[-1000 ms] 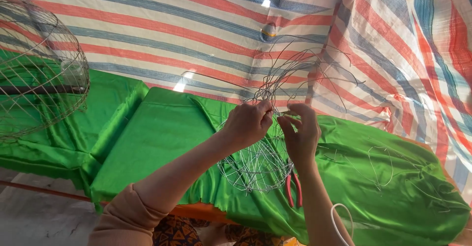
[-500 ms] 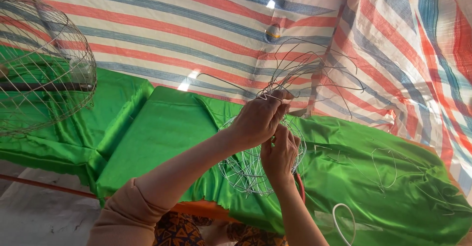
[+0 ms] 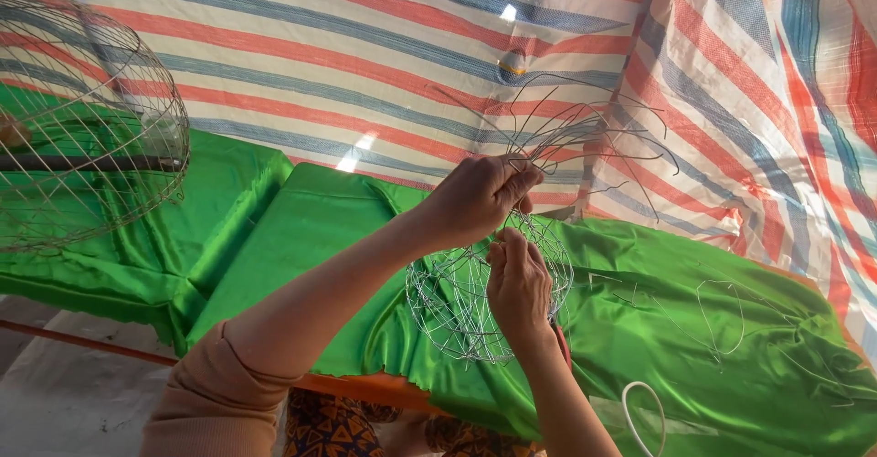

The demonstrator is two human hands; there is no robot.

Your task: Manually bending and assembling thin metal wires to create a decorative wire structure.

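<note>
Above a green satin cloth (image 3: 713,329) that is draping the work surface, the left hand (image 3: 475,196) is pinching a bundle of loose wire ends (image 3: 585,137), thumb and fingers clenched around the place where they are gathering. Beyond this hand's knuckles the free ends are fanning out and curling in the air, toward the striped tarpaulin (image 3: 365,46) that is hanging behind.

Just below the left hand, the right hand (image 3: 519,283) is gripping the half-made wire basket (image 3: 475,297), fingers pressing on its upper rim wires; how many strands they are holding I cannot tell. The basket's rounded mesh is hanging beneath and to the left of that hand, its lower edge hovering near the cloth; whether it is touching the cloth I cannot tell. The two hands are sitting close together, one over the other, nearly touching.

Far out to the left of the left forearm, a large finished wire cage (image 3: 82,128) is resting on another stretch of green cloth. To the right of the right hand, thin bent wire pieces (image 3: 722,311) are lying flat on the satin. Below the right wrist, a white cord loop (image 3: 644,416) is lying on the cloth's edge, and patterned fabric (image 3: 329,425) is showing beneath the left sleeve (image 3: 219,402).
</note>
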